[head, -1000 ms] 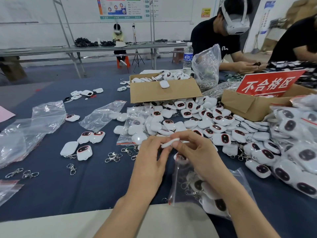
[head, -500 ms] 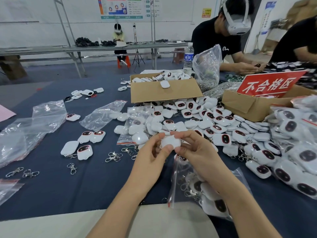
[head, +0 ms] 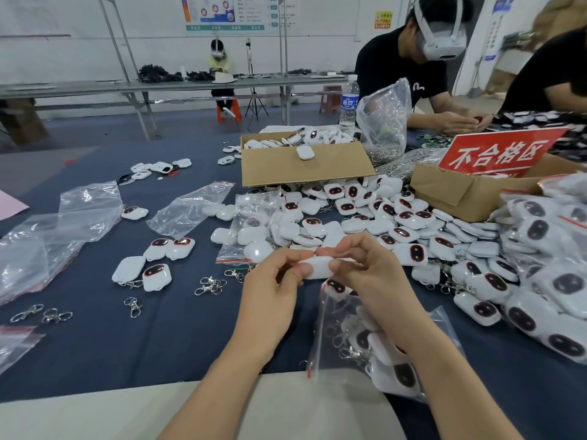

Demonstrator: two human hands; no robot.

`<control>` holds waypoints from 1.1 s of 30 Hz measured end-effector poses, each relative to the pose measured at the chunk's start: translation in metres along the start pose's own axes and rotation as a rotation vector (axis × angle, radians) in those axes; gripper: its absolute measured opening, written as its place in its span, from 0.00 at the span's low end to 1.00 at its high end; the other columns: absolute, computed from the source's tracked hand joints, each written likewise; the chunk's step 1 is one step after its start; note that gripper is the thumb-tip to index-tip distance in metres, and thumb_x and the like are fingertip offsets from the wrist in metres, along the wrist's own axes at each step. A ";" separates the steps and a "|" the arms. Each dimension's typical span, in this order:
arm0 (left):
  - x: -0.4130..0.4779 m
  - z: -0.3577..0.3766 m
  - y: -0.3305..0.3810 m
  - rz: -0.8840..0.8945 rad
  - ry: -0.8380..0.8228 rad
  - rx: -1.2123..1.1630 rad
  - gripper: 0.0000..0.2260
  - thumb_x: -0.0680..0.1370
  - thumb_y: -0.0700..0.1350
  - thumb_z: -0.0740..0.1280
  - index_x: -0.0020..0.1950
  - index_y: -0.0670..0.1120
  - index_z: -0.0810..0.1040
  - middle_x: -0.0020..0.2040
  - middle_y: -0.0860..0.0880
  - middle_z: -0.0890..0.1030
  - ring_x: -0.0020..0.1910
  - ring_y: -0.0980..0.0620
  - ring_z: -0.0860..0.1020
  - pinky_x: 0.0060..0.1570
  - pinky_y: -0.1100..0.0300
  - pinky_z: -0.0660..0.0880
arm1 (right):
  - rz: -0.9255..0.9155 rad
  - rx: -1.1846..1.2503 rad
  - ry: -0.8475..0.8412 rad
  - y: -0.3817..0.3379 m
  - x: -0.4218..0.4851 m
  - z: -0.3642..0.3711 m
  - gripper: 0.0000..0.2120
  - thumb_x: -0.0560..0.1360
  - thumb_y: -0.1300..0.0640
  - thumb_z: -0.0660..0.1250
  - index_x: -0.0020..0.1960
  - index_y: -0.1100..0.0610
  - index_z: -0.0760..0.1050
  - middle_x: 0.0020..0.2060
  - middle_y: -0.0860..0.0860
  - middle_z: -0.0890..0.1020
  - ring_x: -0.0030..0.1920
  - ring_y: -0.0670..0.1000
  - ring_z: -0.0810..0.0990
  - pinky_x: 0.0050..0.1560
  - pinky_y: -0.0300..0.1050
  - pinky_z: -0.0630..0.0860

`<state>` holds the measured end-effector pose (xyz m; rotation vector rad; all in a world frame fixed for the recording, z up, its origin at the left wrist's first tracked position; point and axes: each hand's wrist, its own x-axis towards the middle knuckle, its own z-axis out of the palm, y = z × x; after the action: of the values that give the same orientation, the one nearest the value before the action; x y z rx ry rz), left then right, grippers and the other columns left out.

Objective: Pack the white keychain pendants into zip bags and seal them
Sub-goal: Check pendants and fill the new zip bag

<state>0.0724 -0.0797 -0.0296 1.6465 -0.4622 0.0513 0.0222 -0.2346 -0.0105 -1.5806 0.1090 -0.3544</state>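
Observation:
My left hand and my right hand both pinch one white keychain pendant between thumbs and fingers, held above the dark blue table. Under my right wrist lies a clear zip bag with a red strip, holding several pendants and metal clips; its mouth faces my hands. A big heap of loose white pendants with dark oval faces spreads just beyond my hands.
Empty zip bags and loose metal clasps lie to the left. An open cardboard box of pendants stands behind the heap; a box with a red sign and filled bags sit right. Two people work across the table.
The pendant has turned in my fingers from edge-on to lying flat between both hands. My hands stayed above the zip bag.

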 end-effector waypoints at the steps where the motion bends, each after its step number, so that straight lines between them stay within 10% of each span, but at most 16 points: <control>1: 0.000 0.001 0.000 0.012 0.000 0.017 0.14 0.80 0.37 0.69 0.50 0.57 0.84 0.43 0.58 0.84 0.42 0.60 0.79 0.46 0.68 0.74 | 0.003 0.006 0.003 0.000 -0.001 0.000 0.08 0.79 0.69 0.67 0.49 0.57 0.74 0.44 0.46 0.88 0.43 0.45 0.85 0.50 0.44 0.83; 8: -0.006 0.006 -0.002 0.350 -0.163 0.172 0.15 0.80 0.39 0.66 0.66 0.50 0.79 0.65 0.56 0.75 0.67 0.55 0.75 0.64 0.65 0.72 | 0.075 0.082 0.093 0.004 0.001 -0.002 0.06 0.81 0.62 0.66 0.56 0.53 0.75 0.45 0.53 0.87 0.44 0.51 0.87 0.46 0.44 0.83; 11: -0.005 0.007 -0.002 0.363 -0.093 0.243 0.12 0.81 0.41 0.67 0.61 0.54 0.81 0.59 0.59 0.80 0.60 0.60 0.78 0.60 0.67 0.73 | 0.121 0.140 0.094 0.006 0.003 -0.004 0.05 0.81 0.59 0.66 0.55 0.53 0.78 0.43 0.53 0.87 0.44 0.52 0.87 0.46 0.42 0.83; 17: 0.013 -0.028 0.010 -0.131 -0.088 0.141 0.09 0.83 0.51 0.64 0.53 0.51 0.83 0.31 0.54 0.78 0.28 0.57 0.74 0.31 0.67 0.72 | 0.030 0.153 0.168 -0.011 0.006 -0.025 0.08 0.83 0.57 0.62 0.56 0.55 0.80 0.47 0.51 0.88 0.46 0.51 0.87 0.45 0.42 0.84; 25: 0.011 -0.056 0.036 -0.524 -0.658 0.198 0.07 0.82 0.43 0.68 0.56 0.41 0.83 0.40 0.45 0.82 0.35 0.54 0.79 0.37 0.61 0.78 | 0.031 -0.031 0.101 -0.011 0.001 -0.033 0.07 0.82 0.57 0.63 0.55 0.51 0.81 0.45 0.47 0.88 0.43 0.49 0.86 0.44 0.40 0.84; 33: 0.005 -0.045 0.043 -0.535 -0.792 0.089 0.09 0.82 0.39 0.67 0.62 0.43 0.81 0.44 0.44 0.83 0.40 0.52 0.81 0.44 0.59 0.80 | 0.093 -0.461 -0.308 -0.003 -0.004 -0.024 0.09 0.77 0.50 0.71 0.55 0.37 0.81 0.48 0.34 0.84 0.49 0.36 0.82 0.50 0.35 0.74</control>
<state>0.0735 -0.0402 0.0188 1.7905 -0.5925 -1.0177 0.0111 -0.2561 -0.0082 -2.0586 0.0250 -0.0052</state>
